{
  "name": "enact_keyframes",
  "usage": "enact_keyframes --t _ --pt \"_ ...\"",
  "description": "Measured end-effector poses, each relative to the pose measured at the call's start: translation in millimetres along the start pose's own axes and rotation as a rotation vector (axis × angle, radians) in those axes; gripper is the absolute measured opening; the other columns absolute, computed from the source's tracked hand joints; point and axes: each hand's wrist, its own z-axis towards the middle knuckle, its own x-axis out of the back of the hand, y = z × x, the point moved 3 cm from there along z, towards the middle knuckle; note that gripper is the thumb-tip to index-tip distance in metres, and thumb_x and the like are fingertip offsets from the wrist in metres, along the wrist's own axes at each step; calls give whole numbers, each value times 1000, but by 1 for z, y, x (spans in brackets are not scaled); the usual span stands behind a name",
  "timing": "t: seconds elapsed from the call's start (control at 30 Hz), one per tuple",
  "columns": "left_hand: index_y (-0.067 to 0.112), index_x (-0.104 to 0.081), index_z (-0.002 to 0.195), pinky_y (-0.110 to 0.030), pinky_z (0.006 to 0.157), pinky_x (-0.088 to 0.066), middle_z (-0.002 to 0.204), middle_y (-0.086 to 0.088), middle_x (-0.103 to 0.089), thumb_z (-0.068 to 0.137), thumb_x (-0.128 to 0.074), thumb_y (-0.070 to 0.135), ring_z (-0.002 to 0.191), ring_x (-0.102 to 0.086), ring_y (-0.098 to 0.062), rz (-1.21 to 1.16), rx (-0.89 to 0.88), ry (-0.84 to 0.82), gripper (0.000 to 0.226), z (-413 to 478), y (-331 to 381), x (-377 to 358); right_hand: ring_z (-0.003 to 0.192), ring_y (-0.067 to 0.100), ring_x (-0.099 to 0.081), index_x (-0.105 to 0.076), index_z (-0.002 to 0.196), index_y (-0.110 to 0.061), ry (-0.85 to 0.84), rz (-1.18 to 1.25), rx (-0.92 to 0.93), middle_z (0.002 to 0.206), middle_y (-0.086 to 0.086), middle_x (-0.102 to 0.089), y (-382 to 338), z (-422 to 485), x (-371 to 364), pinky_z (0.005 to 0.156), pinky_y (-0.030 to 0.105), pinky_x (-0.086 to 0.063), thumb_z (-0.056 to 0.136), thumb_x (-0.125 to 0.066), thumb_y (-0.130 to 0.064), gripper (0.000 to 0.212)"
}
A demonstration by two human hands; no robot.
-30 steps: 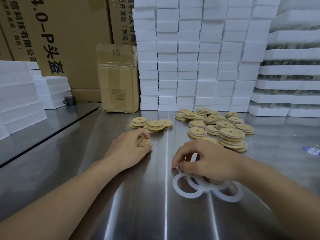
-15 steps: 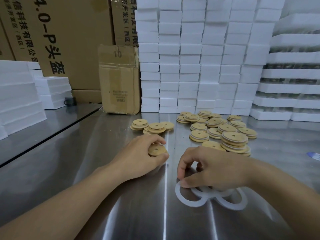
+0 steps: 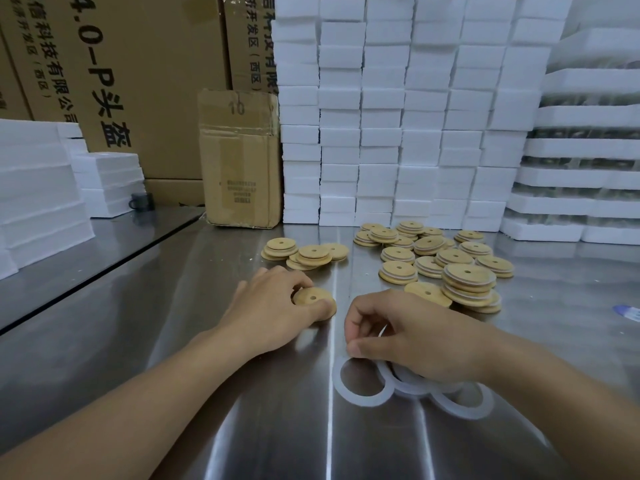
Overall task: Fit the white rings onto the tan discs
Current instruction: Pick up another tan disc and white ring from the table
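My left hand (image 3: pixel 268 311) grips a tan disc (image 3: pixel 314 299) with a centre hole, held just above the steel table (image 3: pixel 173 358). My right hand (image 3: pixel 412 337) lies over a small pile of white rings (image 3: pixel 363 398) and pinches one ring at its edge; most of that ring is hidden under the fingers. A small group of bare tan discs (image 3: pixel 304 252) lies behind my left hand. To the right sits a larger heap of discs with white rings round them (image 3: pixel 464 277).
A cardboard box (image 3: pixel 240 157) stands at the back of the table beside a wall of stacked white foam blocks (image 3: pixel 398 109). More foam blocks (image 3: pixel 38 181) are piled at the left, foam trays (image 3: pixel 585 161) at the right. A dark gap (image 3: pixel 104 271) splits the table left.
My left hand has carried the tan disc rightward, toward my right hand. My right hand has stayed on the ring pile, its fingers working at one ring.
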Motion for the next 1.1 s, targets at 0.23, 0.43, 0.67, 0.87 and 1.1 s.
enact_keyframes --t 0.23,0.43,0.67,0.87,1.1 --pt "38 -72 111 -30 84 -53 99 11 -77 83 -91 20 80 -66 0 -554 -107 58 38 0 9 1 87 7 -66 -75 100 -35 190 -7 80 89 -14 -71 2 3 -3 75 17 -50 99 -70 -19 17" --pt "30 -78 119 -19 69 -57 104 9 -80 101 -73 14 91 -72 -2 -729 -167 34 25 2 15 -4 75 8 -61 -73 93 -38 433 -45 64 91 -23 -70 12 3 9 68 17 -49 95 -77 -25 14" --pt "32 -80 118 -17 78 -52 102 10 -81 112 -51 42 91 -74 -4 -696 -272 -66 32 -7 25 -3 65 13 -73 -72 94 -35 518 88 28 86 -12 -75 18 3 10 56 22 -57 93 -79 -16 20" --pt "41 -73 127 -25 80 -56 114 21 -74 93 -80 36 97 -75 -13 -540 -347 -17 36 -10 26 -7 63 17 -76 -71 91 -34 625 186 48 82 -8 -74 18 3 14 59 32 -64 94 -76 -11 24" --pt "37 -71 130 -42 95 -61 120 15 -74 99 -77 14 114 -71 -13 -580 -374 39 39 -6 25 -7 65 7 -73 -70 94 -42 702 40 102 88 -18 -73 18 3 16 62 19 -53 95 -76 -17 25"
